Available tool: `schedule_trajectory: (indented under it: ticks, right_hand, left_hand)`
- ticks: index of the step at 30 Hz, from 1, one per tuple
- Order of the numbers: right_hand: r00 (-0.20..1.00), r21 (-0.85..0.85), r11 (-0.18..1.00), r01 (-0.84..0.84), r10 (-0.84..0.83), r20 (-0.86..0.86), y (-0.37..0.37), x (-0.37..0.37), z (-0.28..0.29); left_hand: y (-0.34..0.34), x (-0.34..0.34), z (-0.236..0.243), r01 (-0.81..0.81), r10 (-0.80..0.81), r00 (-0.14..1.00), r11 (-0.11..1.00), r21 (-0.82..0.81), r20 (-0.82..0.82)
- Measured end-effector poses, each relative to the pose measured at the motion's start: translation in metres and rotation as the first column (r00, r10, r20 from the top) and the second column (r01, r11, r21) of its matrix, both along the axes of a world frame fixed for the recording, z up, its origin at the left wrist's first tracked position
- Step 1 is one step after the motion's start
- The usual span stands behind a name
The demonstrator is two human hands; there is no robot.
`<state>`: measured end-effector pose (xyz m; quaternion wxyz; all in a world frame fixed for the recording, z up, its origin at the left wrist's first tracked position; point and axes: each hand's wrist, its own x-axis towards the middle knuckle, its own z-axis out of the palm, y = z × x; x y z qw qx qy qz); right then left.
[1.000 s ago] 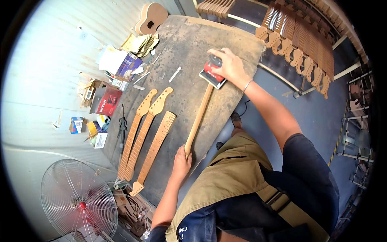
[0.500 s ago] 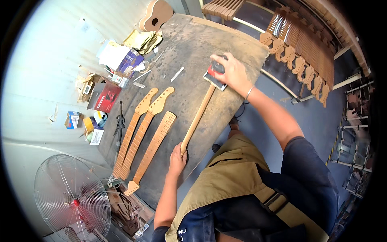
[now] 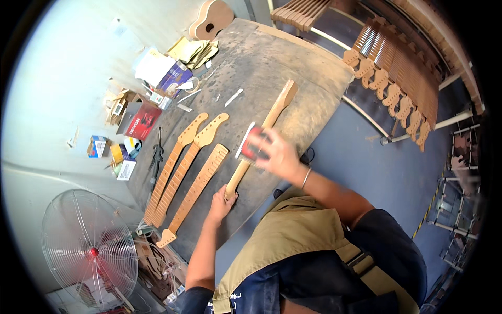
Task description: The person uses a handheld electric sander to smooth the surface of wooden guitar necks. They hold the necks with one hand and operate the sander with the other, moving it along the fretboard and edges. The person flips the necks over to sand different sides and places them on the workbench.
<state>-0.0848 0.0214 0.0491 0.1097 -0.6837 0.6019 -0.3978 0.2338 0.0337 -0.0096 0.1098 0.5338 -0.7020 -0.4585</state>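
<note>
A guitar neck [image 3: 273,113] lies slantwise on the dark workbench [image 3: 272,57], its headstock at the far end. My left hand [image 3: 222,203] is closed round the near end of this neck. In my right hand [image 3: 282,157] is a red and black electric sander [image 3: 252,142], its pad resting across the middle of the neck. To the left lie three more guitar necks with fretted fingerboards: one at the far left [image 3: 175,162], one beside it [image 3: 196,152] and a third [image 3: 201,178] turned the other way.
Boxes [image 3: 141,123], papers and yellow sanding sheets [image 3: 193,51] crowd the bench's left side. A guitar body [image 3: 212,20] leans at the back. A large fan [image 3: 91,248] stands lower left. Racks of necks [image 3: 392,78] stand to the right, beyond the bench edge.
My right hand has brought the sander down the neck from its far end to its middle, uncovering the headstock. The left hand keeps its hold on the near end.
</note>
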Motion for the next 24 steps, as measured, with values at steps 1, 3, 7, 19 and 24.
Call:
schedule_trajectory:
  ticks: [1, 3, 7, 19, 24]
  right_hand:
    - [0.997, 0.009, 0.998, 0.070, -0.070, 0.029, -0.015, -0.018, -0.003]
    - [0.977, -0.093, 0.972, 0.214, -0.212, 0.039, -0.042, -0.061, -0.013]
    - [0.913, -0.118, 0.931, 0.346, -0.363, -0.188, -0.056, -0.121, -0.002]
    - [0.987, -0.023, 0.989, 0.149, -0.150, -0.055, -0.059, -0.126, 0.044]
    - [0.986, 0.048, 0.998, 0.029, -0.021, -0.163, -0.031, -0.053, 0.033]
  left_hand:
    - [0.000, 0.004, -0.001, 0.019, -0.018, 1.000, 0.997, -0.071, 0.013]
    - [-0.003, 0.011, -0.010, 0.067, -0.061, 0.997, 0.976, -0.207, 0.037]
    - [0.001, 0.001, 0.003, -0.316, 0.339, 0.913, 0.939, -0.134, 0.225]
    - [0.087, -0.056, -0.013, 0.017, 0.100, 0.959, 0.914, -0.405, 0.266]
    - [0.088, -0.089, -0.022, -0.216, 0.373, 0.887, 0.856, -0.469, 0.272]
